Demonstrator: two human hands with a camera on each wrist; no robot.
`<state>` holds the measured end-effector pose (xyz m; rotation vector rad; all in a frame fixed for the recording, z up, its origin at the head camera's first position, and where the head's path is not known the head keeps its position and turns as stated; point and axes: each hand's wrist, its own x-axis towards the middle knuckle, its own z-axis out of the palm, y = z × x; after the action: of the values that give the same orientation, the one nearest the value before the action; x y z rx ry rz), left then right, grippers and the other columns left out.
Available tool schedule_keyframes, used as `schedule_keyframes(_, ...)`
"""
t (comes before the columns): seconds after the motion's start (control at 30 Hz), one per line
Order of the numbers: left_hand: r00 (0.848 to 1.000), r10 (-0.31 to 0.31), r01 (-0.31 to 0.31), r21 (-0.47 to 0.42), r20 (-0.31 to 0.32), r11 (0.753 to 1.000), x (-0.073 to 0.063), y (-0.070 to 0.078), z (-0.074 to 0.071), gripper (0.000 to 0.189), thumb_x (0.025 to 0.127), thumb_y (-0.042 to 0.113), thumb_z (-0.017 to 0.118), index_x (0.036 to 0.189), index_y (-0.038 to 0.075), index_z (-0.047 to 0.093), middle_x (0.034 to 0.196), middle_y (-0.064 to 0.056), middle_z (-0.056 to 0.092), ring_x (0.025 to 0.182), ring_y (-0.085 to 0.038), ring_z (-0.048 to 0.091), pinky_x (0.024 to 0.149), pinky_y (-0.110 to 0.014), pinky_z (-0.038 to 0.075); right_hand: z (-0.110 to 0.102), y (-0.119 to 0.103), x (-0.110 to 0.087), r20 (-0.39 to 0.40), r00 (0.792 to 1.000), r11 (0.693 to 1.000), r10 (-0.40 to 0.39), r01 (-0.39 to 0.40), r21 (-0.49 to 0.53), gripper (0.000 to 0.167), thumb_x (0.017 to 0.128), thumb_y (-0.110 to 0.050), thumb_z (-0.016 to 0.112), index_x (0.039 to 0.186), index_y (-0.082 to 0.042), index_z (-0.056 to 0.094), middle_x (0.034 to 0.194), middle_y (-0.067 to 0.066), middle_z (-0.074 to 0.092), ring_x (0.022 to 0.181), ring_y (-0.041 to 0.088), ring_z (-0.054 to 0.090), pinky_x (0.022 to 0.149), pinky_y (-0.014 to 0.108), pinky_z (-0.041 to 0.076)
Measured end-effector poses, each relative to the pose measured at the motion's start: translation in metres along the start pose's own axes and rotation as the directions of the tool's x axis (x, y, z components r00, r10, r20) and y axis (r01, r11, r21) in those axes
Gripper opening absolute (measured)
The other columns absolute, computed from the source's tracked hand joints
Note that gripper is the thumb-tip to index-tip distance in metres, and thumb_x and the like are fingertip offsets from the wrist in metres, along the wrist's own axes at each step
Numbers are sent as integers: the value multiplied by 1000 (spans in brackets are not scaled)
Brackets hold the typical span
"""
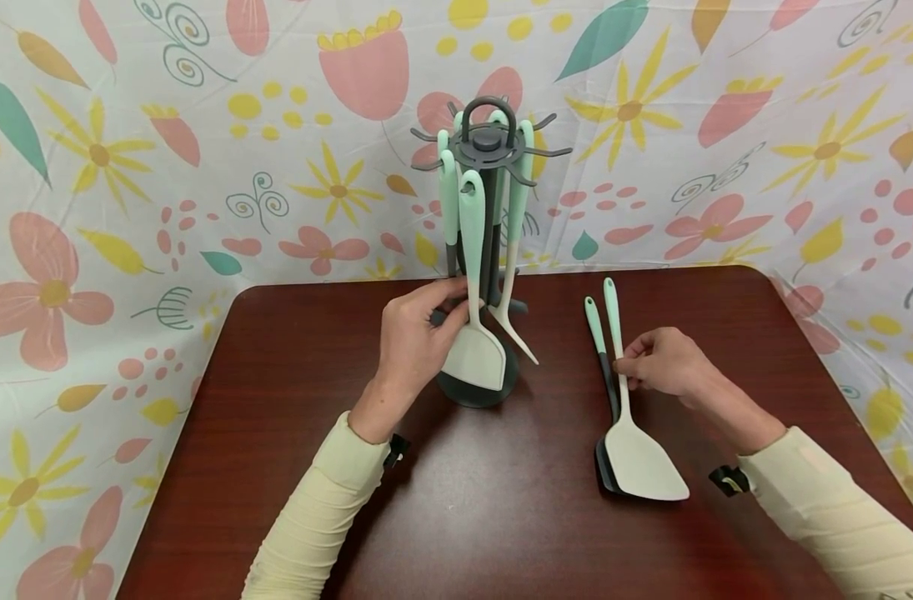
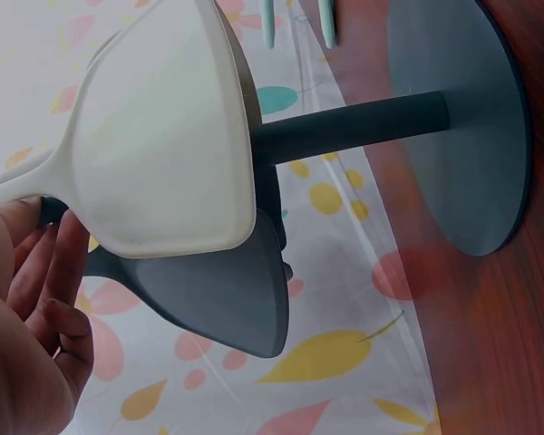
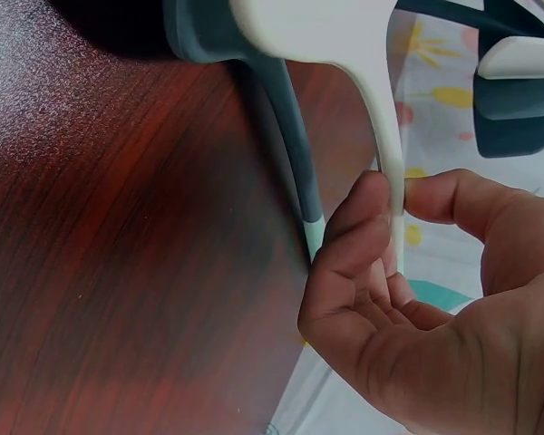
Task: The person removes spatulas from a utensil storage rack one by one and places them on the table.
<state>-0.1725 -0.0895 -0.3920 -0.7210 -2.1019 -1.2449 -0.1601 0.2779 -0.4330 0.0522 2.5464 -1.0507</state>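
Note:
A white spatula [image 1: 477, 354] with a mint handle hangs on the front of a dark utensil stand [image 1: 489, 150]. My left hand [image 1: 420, 329] pinches its shaft just above the blade. Behind that blade, the left wrist view shows a dark grey turner blade [image 2: 213, 294] close to my fingers. My right hand [image 1: 666, 362] pinches the shaft of another white spatula [image 1: 644, 462], thumb on one side and fingertips on the other. Partly hidden under this one is a dark grey utensil [image 1: 608, 387] with a mint handle end, lying on the table.
Several mint-handled utensils hang around the stand, including a white one [image 1: 512, 329] angled out to the right. The stand's round base [image 1: 477, 396] rests on the brown table [image 1: 456, 517]. A floral cloth [image 1: 336, 150] hangs behind the table and along its sides.

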Motion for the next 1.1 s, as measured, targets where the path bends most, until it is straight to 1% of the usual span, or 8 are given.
schedule_keyframes(0.17,1000,4,-4,2,3,1000,2,1,0,18,96,16,82,114,13,82,106,-2,81,81,-11,75,70,-33,62,0,1,1,16,1000,1000,5,-5,11,26,99,-21,74,98,5,70,79,9,72,79,27,73,72,38,61)
schedule_keyframes(0.3,1000,5,-5,-4,3,1000,2,1,0,19,96,15,82,115,13,82,106,-2,81,81,-12,75,70,-36,62,1,3,3,35,999,1000,7,-8,29,25,99,-19,73,98,5,70,80,10,71,80,28,72,71,36,62)
schedule_keyframes(0.5,1000,1,-1,-4,3,1000,2,1,0,19,96,15,82,115,13,82,106,-2,81,81,-11,75,71,-32,61,3,7,4,56,998,999,15,-17,36,24,99,-17,73,97,6,70,79,10,71,78,27,71,68,34,60)
schedule_keyframes(0.7,1000,-8,8,0,3,1000,1,0,0,19,96,14,82,115,13,82,106,-1,81,81,-10,75,71,-30,61,4,9,4,73,997,999,24,-26,34,23,100,-17,73,96,6,70,79,11,71,78,27,70,68,34,59)
schedule_keyframes(0.93,1000,-8,8,4,0,1000,0,0,0,20,96,13,82,116,13,82,106,-2,81,81,-10,75,72,-26,60,6,12,6,70,997,999,30,-32,32,22,98,-17,73,95,5,72,79,10,71,77,25,69,66,32,58)
schedule_keyframes(1.1,1000,-2,2,5,-7,1000,0,0,1,20,96,14,82,115,12,82,105,-2,81,80,-11,75,71,-28,60,9,14,8,68,997,999,40,-42,23,21,98,-17,75,93,3,73,79,9,72,76,23,69,64,31,57)
